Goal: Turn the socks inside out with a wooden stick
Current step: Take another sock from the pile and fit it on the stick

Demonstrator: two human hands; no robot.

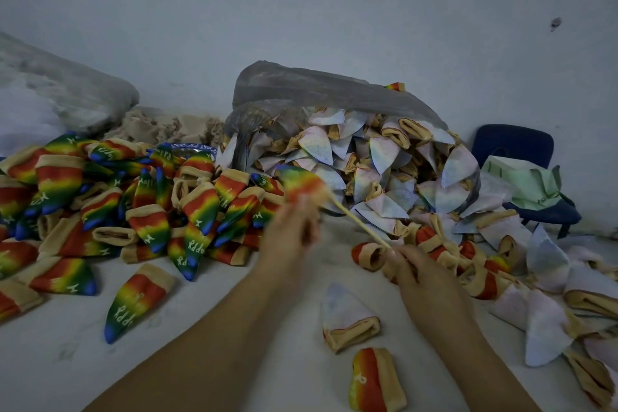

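Note:
My left hand (pixel 290 233) grips a rainbow sock (pixel 301 181) at its cuff, lifted above the floor and blurred. A thin wooden stick (pixel 357 221) runs from that sock down and right into my right hand (pixel 422 273), which pinches its lower end. A pile of rainbow socks (pixel 133 207) lies to the left. Pale inside-out socks (pixel 374 164) spill from a grey plastic bag (pixel 321 87) behind the hands and spread to the right. A pale sock (pixel 347 314) and a half-turned rainbow sock (pixel 374 380) lie near my right forearm.
A dark blue chair (pixel 521 150) with green cloth (pixel 531 182) on it stands at the right by the wall. A grey sack (pixel 67 94) and beige fabric (pixel 167 127) lie at the back left. Bare white floor (pixel 207 321) shows under my forearms.

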